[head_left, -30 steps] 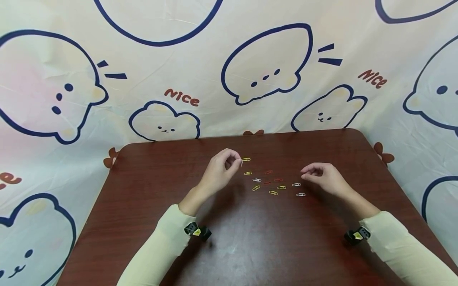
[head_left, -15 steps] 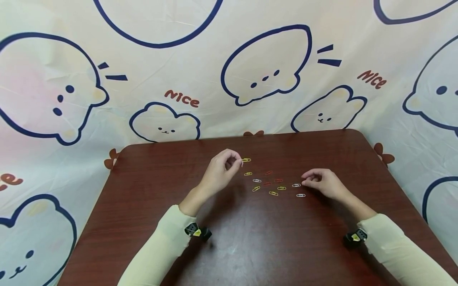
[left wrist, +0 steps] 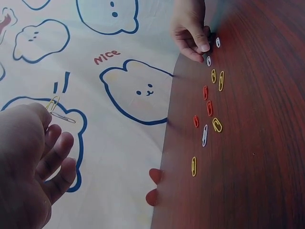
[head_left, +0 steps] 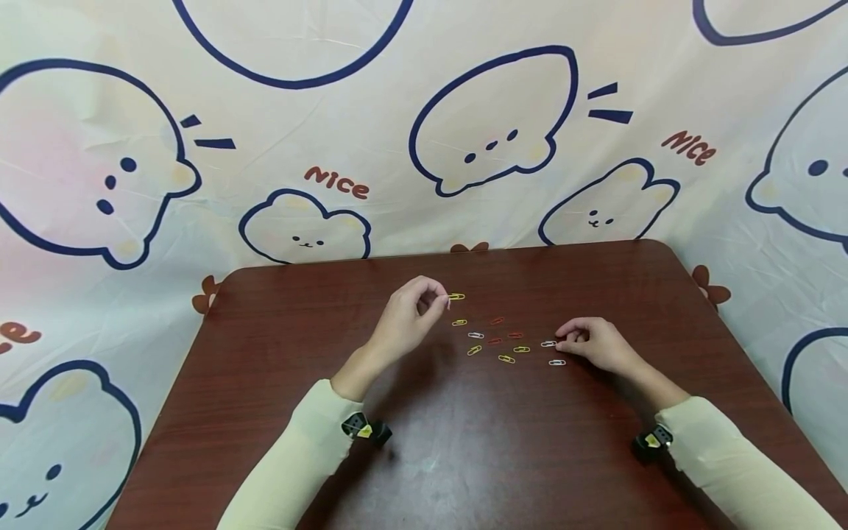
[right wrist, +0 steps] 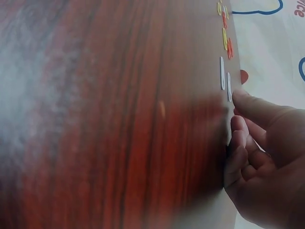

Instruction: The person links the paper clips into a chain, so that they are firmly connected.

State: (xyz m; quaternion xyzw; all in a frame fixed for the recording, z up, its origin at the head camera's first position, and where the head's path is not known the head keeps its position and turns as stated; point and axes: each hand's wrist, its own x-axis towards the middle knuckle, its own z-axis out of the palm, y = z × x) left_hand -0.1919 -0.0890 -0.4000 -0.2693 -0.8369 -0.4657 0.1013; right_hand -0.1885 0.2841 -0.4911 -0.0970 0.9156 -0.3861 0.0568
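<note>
Thumb and fingertips of my left hand (head_left: 412, 316) pinch a yellow paper clip (left wrist: 52, 103) above the table. A pale, silvery clip (left wrist: 63, 117) hangs beside it at the same fingertips; whether the two are linked is unclear. My right hand (head_left: 599, 344) is low at the right end of the scattered clips. Its thumb tip is at the end of a white paper clip (head_left: 548, 344), which lies flat; contact is hard to tell. The other right fingers bend loosely. A second white clip (head_left: 557, 362) lies just nearer to me.
Several yellow, red and white clips lie between the hands, among them a yellow clip (head_left: 506, 359), a red clip (head_left: 515, 335) and a white clip (head_left: 475, 335). The dark brown table (head_left: 457, 456) ends at a printed cloth backdrop (head_left: 391, 147).
My right hand has come down and slightly left, so its fingertips are now at the white paper clip's end. My left hand has stayed in place with its clips.
</note>
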